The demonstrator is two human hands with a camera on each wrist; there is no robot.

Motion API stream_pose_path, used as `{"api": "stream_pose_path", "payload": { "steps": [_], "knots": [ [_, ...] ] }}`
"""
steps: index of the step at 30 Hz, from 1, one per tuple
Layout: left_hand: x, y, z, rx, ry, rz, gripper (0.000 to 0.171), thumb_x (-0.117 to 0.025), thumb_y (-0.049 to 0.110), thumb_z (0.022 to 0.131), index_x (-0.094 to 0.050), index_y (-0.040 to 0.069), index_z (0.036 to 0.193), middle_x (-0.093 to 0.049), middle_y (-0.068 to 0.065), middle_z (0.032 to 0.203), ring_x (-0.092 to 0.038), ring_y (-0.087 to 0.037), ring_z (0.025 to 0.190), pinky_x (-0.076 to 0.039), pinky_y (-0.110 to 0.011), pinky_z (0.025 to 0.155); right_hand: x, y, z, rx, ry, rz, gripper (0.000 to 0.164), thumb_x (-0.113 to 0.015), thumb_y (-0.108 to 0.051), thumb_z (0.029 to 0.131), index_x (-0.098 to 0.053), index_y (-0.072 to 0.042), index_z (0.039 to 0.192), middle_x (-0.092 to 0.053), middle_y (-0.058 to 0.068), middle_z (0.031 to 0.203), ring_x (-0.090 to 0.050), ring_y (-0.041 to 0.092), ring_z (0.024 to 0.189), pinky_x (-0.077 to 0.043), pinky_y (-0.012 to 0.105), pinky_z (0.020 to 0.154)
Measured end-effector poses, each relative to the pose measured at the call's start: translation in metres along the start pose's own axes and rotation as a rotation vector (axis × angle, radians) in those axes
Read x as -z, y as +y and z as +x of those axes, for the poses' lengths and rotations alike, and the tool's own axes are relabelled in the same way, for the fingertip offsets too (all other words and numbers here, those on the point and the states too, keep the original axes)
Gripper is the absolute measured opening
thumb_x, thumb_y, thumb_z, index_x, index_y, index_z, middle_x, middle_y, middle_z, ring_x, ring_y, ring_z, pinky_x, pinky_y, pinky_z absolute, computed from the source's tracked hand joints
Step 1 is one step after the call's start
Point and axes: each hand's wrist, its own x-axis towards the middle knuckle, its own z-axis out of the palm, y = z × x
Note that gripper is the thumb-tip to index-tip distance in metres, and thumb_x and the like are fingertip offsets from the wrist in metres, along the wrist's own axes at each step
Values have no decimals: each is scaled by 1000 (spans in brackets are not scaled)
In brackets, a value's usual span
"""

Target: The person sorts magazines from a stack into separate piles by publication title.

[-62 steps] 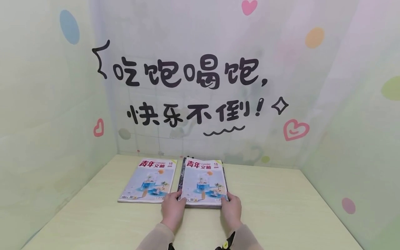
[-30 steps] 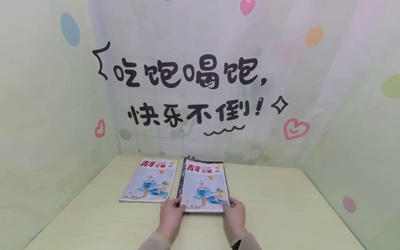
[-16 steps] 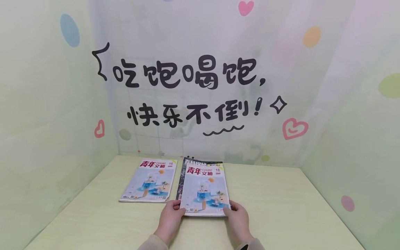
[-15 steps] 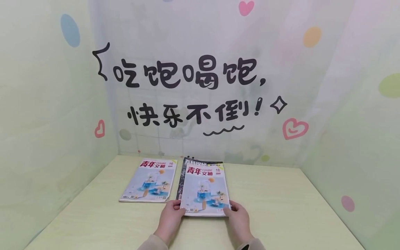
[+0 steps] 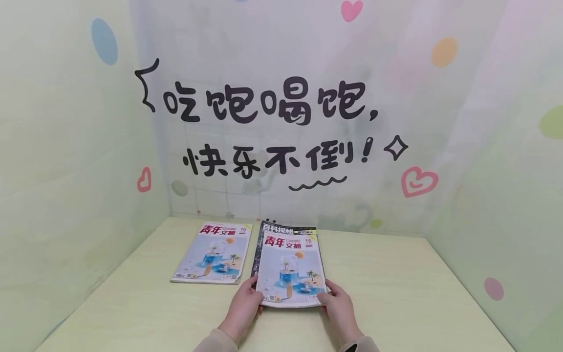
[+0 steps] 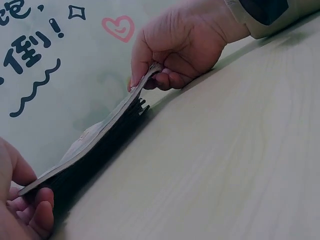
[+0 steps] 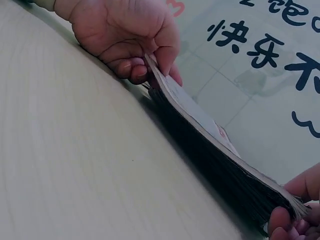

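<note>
My left hand point(image 5: 243, 307) and right hand point(image 5: 340, 309) gripped the two near corners of the upper magazine point(image 5: 290, 266), one at each side. On both hands the thumb lay over the cover while the fingers curled in beneath the edge, so the paper sat pinched between them. Neither hand was spread: in the left wrist view the right fingers point(image 6: 167, 80) were bent well in under the corner, and in the right wrist view the left fingers point(image 7: 135, 69) were folded much the same way.

Between my hands the near edge of the upper magazine bowed, its pale page edges facing me. It lay over a dark magazine point(image 5: 278, 228), set nearer to me, so that a strip of the dark cover showed along the far side and down the left. Below the pale edge it was so dark that I could not fairly tell whether my fingertips also touched the layers underneath.

Near my left hand, but apart from it, a second magazine point(image 5: 215, 252) with the same iced-lolly cover lay flat on the pale table point(image 5: 132, 313). Beyond the far edge stood the wall point(image 5: 246, 44), with its black lettering point(image 5: 292, 95).
</note>
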Motion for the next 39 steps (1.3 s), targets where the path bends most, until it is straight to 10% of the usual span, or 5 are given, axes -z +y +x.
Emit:
{"api": "stream_pose_path", "payload": {
  "steps": [26, 39],
  "knots": [
    [3, 2, -2, 19, -114, -30, 72, -46, -6, 83, -15, -7, 148, -58, -19, 97, -62, -21, 64, -55, -32, 56, 4, -1, -6, 6, -156, 78, 66, -48, 9, 80, -26, 13, 141, -63, 20, 93, -62, 18, 55, -51, 26, 48],
    [5, 0, -2, -16, -148, -121, 68, -44, -8, 90, -12, -7, 149, -54, -28, 116, -63, -20, 68, -56, -32, 60, -6, -8, -9, 12, -46, 23, 64, -47, 15, 78, -33, 15, 140, -58, 23, 96, -59, 17, 58, -53, 26, 52]
  ]
}}
